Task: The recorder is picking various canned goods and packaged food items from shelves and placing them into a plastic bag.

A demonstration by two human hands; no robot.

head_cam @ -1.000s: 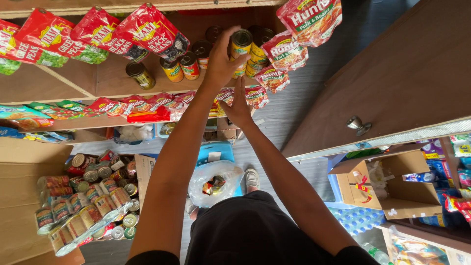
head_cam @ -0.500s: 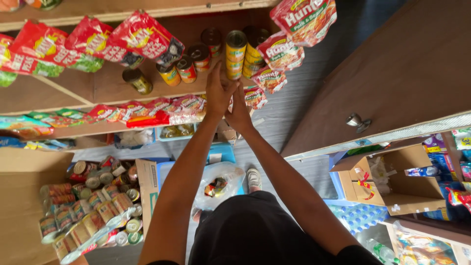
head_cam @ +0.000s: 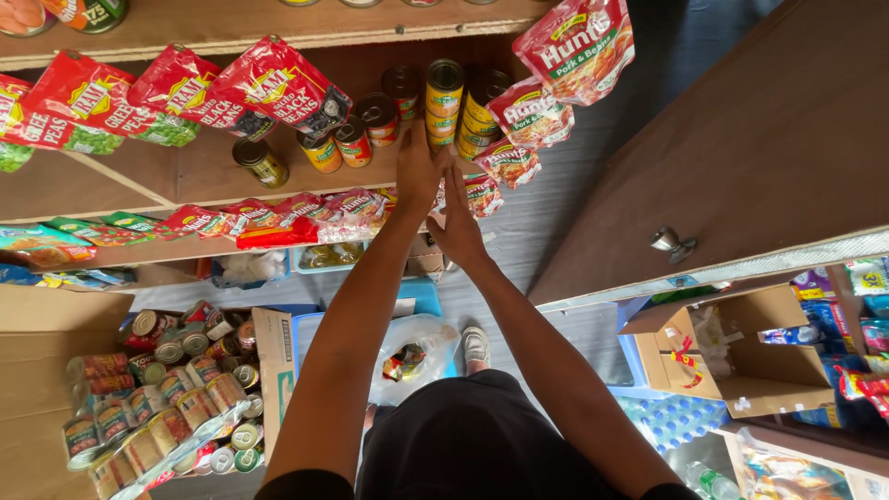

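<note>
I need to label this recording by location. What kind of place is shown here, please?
Probably a small grocery shop or its stockroom. Wooden shelves carry rows of cans and red food pouches, and an open cardboard box on the floor holds many more cans. Both hands reach toward the shelved cans.

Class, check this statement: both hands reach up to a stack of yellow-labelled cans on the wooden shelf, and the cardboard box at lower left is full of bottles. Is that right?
Not quite. In the head view the cardboard box holds cans, not bottles. The left hand and right hand do reach up to the stack of yellow-labelled cans on the wooden shelf.
</note>
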